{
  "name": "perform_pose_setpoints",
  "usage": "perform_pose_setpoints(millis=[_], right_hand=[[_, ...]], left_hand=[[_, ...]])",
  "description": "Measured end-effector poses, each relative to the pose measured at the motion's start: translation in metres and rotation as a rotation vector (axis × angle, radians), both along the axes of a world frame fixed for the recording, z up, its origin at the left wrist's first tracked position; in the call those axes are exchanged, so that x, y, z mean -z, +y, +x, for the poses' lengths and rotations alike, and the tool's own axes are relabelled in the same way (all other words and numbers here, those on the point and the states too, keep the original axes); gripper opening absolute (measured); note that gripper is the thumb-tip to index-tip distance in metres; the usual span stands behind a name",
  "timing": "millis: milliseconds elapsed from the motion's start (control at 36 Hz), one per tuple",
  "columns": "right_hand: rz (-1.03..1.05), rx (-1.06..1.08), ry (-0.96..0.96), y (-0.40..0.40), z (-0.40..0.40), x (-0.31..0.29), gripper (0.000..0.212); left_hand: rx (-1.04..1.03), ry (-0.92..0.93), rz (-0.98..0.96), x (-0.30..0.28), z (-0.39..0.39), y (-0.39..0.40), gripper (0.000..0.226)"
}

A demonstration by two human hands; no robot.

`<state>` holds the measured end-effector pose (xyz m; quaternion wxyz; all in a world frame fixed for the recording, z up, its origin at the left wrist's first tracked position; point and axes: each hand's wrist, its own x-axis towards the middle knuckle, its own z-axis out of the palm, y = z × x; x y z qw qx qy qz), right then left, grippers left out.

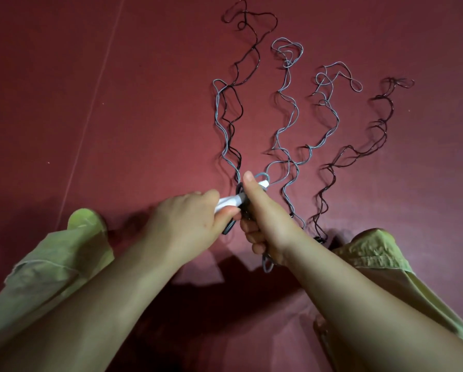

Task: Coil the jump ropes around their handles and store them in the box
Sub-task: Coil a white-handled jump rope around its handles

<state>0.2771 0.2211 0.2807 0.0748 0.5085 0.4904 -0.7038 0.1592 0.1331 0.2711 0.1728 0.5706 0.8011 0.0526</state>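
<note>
Several jump ropes lie in wavy lines on the dark red floor [117, 103]: black cords [254, 52] and grey-blue cords [289, 111]. My left hand [190, 224] grips the end of a white handle [233, 201]. My right hand [260, 216] holds the handle's far part together with a dark handle and grey-blue cord, thumb pointing up. A loop of grey-blue cord [266, 264] hangs below my right hand. A turn of cord sits at the white handle's tip [262, 178]. No box is in view.
My knees in light green trousers sit at the left [50, 259] and right [372, 253]. A black-corded rope [380, 127] stretches off to the far right. A pale seam line [91, 111] runs across the floor at the left.
</note>
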Motion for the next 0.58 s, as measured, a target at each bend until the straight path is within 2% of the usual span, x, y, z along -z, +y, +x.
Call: perform_pose_setpoints(millis=[139, 306, 389, 472, 528, 583], right_hand=[[0.037, 0.024, -0.059, -0.002, 0.0, 0.002, 0.051], [0.052, 0.092, 0.008, -0.003, -0.002, 0.003, 0.053], [0.099, 0.068, 0.05, -0.002, -0.004, 0.001, 0.05], [0.161, -0.017, 0.134, 0.001, -0.003, -0.002, 0.045], [0.153, -0.04, 0.206, 0.002, -0.001, -0.005, 0.047], [0.133, -0.036, 0.262, 0.004, -0.002, -0.01, 0.049]], left_hand=[[0.027, -0.068, -0.017, 0.0, 0.001, -0.001, 0.038], [-0.015, -0.152, -0.011, 0.002, 0.0, -0.001, 0.036], [-0.059, -0.252, -0.132, -0.003, -0.004, 0.0, 0.038], [-0.147, -0.561, -0.298, -0.01, -0.013, 0.002, 0.043], [-0.24, -0.889, -0.283, -0.016, -0.017, 0.001, 0.05], [-0.291, -1.209, -0.272, -0.025, -0.019, 0.0, 0.043]])
